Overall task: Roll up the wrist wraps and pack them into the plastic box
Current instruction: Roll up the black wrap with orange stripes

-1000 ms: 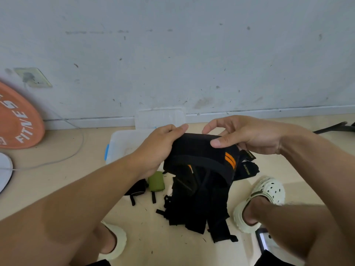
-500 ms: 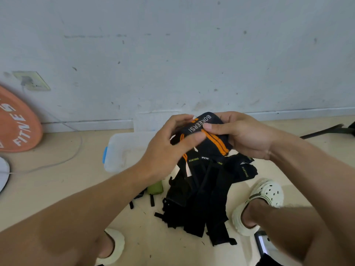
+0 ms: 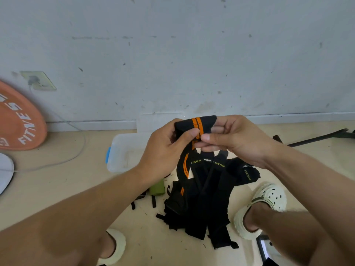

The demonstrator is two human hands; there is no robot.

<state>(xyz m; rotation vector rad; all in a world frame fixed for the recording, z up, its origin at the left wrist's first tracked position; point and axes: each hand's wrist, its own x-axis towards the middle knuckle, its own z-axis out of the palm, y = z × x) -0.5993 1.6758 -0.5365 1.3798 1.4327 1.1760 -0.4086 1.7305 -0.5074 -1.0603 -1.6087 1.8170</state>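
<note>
Two hands, left hand (image 3: 165, 148) and right hand (image 3: 236, 139), pinch one black orange-striped woven wrist wrap (image 3: 194, 127) mid-frame. One translucent rectangular plastic box (image 3: 123, 152) sits behind; several black fabric straps (image 3: 207, 198) lie heaped below.

plastic box (image 3: 123, 150): right side behind left hand (image 3: 163, 148) | orange disc (image 3: 17, 121): cut off left
</note>
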